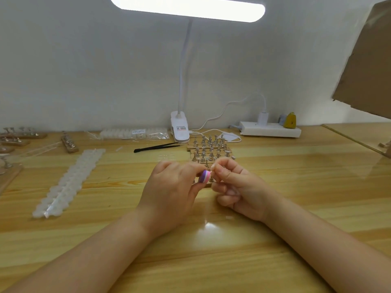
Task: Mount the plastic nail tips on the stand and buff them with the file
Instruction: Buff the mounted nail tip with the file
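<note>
Both hands meet over the wooden table (275,187): the left hand (171,193) grips a pink-purple buffing file (205,176), its end against something tiny pinched by the right hand (239,187), too small to identify. Pegged stands (209,149) sit just behind, their nearest row partly hidden.
</note>
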`<state>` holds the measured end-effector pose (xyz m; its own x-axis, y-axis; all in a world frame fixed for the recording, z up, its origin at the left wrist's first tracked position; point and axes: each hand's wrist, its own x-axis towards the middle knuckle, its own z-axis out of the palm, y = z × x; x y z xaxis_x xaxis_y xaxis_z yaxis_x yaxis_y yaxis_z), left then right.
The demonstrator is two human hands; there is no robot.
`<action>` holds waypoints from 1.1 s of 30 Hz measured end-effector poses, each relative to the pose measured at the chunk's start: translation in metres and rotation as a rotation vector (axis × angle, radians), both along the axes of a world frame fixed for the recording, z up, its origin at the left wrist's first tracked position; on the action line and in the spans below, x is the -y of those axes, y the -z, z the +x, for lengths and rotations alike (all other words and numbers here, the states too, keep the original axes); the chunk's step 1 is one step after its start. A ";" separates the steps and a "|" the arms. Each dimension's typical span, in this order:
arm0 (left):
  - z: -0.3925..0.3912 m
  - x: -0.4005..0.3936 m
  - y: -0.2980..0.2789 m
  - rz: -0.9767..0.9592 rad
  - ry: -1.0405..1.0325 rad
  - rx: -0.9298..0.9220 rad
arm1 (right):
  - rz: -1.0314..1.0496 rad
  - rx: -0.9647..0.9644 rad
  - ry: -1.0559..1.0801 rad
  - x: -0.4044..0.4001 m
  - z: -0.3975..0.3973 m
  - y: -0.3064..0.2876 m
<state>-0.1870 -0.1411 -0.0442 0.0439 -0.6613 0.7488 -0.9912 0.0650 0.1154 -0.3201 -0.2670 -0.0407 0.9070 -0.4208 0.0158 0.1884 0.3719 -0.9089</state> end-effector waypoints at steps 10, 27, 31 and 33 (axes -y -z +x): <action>0.000 -0.004 -0.001 0.093 0.020 0.219 | -0.012 -0.005 0.080 0.001 -0.001 -0.001; 0.004 -0.002 -0.001 0.017 0.147 -0.175 | -0.229 -0.107 0.001 0.000 -0.003 -0.005; 0.004 -0.002 -0.002 0.027 0.130 -0.189 | -0.311 -0.148 -0.047 -0.001 -0.002 -0.004; 0.004 -0.002 -0.001 0.037 0.125 -0.187 | -0.358 -0.165 -0.049 -0.002 -0.001 -0.002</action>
<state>-0.1831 -0.1394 -0.0434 0.0962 -0.6973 0.7102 -0.9368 0.1777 0.3014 -0.3210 -0.2647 -0.0387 0.9285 -0.3713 0.0060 0.0190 0.0314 -0.9993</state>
